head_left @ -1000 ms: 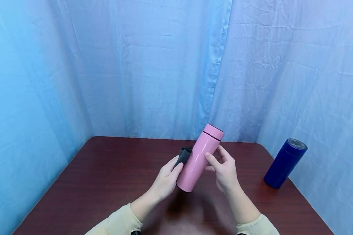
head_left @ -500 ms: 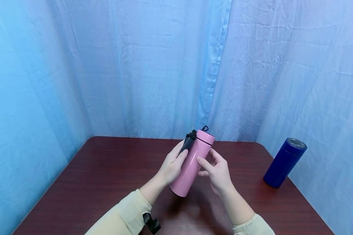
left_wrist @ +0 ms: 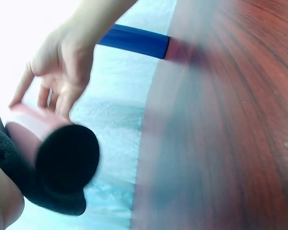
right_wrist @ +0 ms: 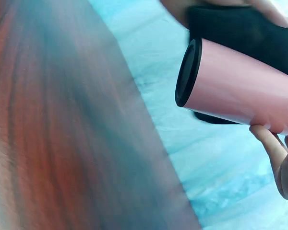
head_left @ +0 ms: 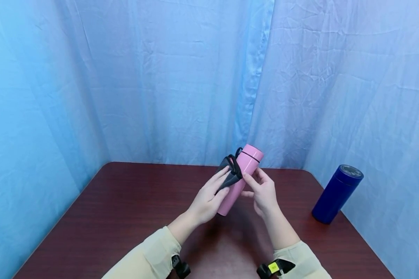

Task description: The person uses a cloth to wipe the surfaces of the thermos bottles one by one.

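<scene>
Tilted in the air over the table, a pink thermos bottle [head_left: 249,161] leans with its lid up and to the right. My right hand [head_left: 267,193] grips its right side between thumb and fingers. My left hand [head_left: 206,201] pinches a black fabric bottle pouch [head_left: 233,179], which has a cord loop near its upper end. The pouch lies against the left side of the bottle and overlaps its middle. In the right wrist view, the bottle's black base [right_wrist: 188,74] shows outside the pouch, with the dark cloth behind it.
On the right of the dark red wooden table [head_left: 143,201] stands a blue thermos bottle [head_left: 336,195] with a silver-marked lid. Light blue curtains [head_left: 181,85] hang behind the table and along both sides. Each wrist wears a small black camera.
The pouch has come up along the bottle and now lies turned across its front, its cord visible. The bottle dipped to the lower left, then rose back to the right.
</scene>
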### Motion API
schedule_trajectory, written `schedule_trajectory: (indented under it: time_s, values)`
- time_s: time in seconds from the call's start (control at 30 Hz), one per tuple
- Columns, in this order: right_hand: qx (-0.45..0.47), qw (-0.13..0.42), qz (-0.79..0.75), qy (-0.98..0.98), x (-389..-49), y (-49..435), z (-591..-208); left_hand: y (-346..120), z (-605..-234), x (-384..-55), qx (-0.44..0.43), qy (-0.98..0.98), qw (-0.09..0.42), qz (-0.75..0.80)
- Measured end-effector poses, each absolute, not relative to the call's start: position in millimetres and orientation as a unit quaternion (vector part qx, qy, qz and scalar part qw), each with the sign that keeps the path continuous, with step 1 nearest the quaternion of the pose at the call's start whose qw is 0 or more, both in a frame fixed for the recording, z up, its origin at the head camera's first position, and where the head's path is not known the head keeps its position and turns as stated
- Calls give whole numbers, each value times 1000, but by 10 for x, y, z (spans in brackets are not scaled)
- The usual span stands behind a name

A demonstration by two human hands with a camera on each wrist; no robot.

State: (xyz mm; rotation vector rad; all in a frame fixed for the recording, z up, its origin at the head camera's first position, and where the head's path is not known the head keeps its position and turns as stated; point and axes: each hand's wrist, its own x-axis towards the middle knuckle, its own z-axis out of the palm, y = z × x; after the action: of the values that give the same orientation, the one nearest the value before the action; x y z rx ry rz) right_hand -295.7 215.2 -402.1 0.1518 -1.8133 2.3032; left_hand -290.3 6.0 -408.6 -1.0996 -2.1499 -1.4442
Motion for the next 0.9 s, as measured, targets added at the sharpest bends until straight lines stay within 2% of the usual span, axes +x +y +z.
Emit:
schedule_trajectory:
  time_s: [0.1, 0.17, 0.37, 0.5, 0.6, 0.77, 0.9]
  values:
    - [57, 83, 787, -609, -2958, 2071, -4084, 92, -4035, -2955, -379, -770, 171, -484]
    - [60, 71, 791, -605, -2945, 2019, -4110, 103, -4006, -3020, -363, -770, 157, -500]
    - [62, 67, 795, -599, -2866, 1965, -4074, 26, -4035, -3170, -291, -731, 44, -616]
    - [62, 84, 795, -597, -2824, 2006, -3973, -73, -4162, -3147, -277, -724, 9, -631]
    - [54, 93, 795, -597, -2831, 2055, -3914, -135, -4239, -3078, -300, -739, 38, -603]
    - [23, 92, 802, -590, -2899, 2103, -3935, -138, -4264, -2967, -371, -757, 146, -518]
    - [15, 82, 810, -581, -2937, 2057, -4007, -89, -4197, -2913, -385, -785, 197, -444]
